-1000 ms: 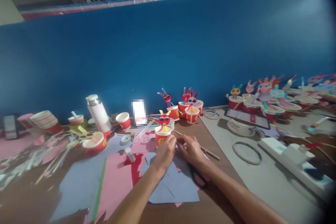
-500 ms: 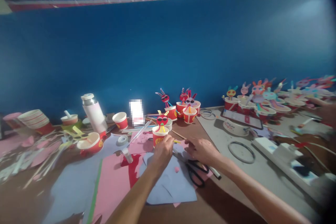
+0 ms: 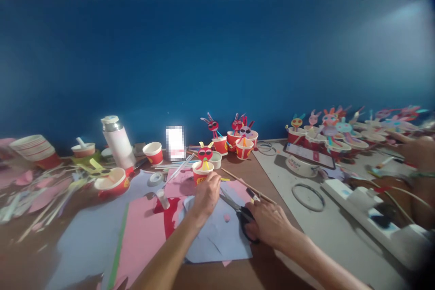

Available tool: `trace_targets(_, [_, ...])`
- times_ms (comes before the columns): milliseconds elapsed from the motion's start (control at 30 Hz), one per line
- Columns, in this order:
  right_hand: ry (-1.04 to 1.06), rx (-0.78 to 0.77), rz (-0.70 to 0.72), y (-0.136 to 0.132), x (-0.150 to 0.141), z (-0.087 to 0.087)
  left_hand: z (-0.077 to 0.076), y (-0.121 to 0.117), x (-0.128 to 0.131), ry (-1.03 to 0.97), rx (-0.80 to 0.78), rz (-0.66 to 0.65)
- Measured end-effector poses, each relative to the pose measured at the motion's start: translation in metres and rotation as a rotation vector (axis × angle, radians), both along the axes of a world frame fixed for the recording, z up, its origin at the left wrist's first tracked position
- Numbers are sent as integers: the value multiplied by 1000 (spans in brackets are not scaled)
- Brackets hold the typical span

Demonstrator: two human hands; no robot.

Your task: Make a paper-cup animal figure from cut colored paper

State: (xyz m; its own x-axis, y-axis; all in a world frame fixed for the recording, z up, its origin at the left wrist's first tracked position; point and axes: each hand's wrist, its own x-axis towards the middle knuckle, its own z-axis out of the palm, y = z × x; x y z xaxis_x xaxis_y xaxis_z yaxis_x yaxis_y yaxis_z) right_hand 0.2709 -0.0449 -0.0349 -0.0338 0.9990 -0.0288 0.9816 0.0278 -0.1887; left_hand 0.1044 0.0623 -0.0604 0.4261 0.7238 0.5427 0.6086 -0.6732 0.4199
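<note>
My left hand (image 3: 208,192) is closed in a pinch in front of a red paper cup (image 3: 202,170). A small yellow strip (image 3: 225,180) sticks out at its fingertips. In the cup stands a red rabbit figure (image 3: 205,154) with yellow ears and dark glasses. My right hand (image 3: 268,222) is closed around the black handles of a pair of scissors (image 3: 238,208), whose blades point toward my left hand. Beneath the scissors lies a light blue sheet (image 3: 204,240) with a pink scrap on it. A thin wooden stick (image 3: 238,180) and a dark-tipped pen (image 3: 252,194) lie beyond my right hand.
A glue stick (image 3: 163,200) and a tape roll (image 3: 156,179) stand left of the cup. Further left are a white flask (image 3: 118,142) and a tipped cup (image 3: 112,183). At right lie a power strip (image 3: 360,217), finished figures in cups, and another person's hand (image 3: 414,149).
My right hand has moved down from beside the stick onto the scissors' handles and closed on them. My left hand stays by the cup. The view has shifted slightly.
</note>
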Motion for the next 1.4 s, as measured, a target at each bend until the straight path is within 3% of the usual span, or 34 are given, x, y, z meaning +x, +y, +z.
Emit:
trace_targets(167, [58, -24, 0, 3, 6, 2, 6, 1, -10, -58, 15, 34])
trace_targets(333, [204, -50, -15, 1, 33, 10, 12, 0, -16, -109, 12, 66])
trace_targets(400, [412, -122, 6, 1, 40, 10, 14, -1, -16, -124, 6, 71])
trace_targets(533, [1040, -297, 75, -1, 37, 8, 16, -1, -16, -153, -6, 85])
trace_targets(600, [1135, -302, 145, -1, 30, 6, 16, 0, -16, -162, -8, 91])
trace_targets(733, [1110, -270, 227, 2, 19, 4, 14, 3, -16, -179, -6, 106])
trace_targets(1100, [1105, -225, 201, 31, -7, -3, 10, 2, -11, -169, -37, 82])
trace_targets(1400, [1193, -202, 152, 35, -15, -3, 13, -1, -12, -145, -40, 70])
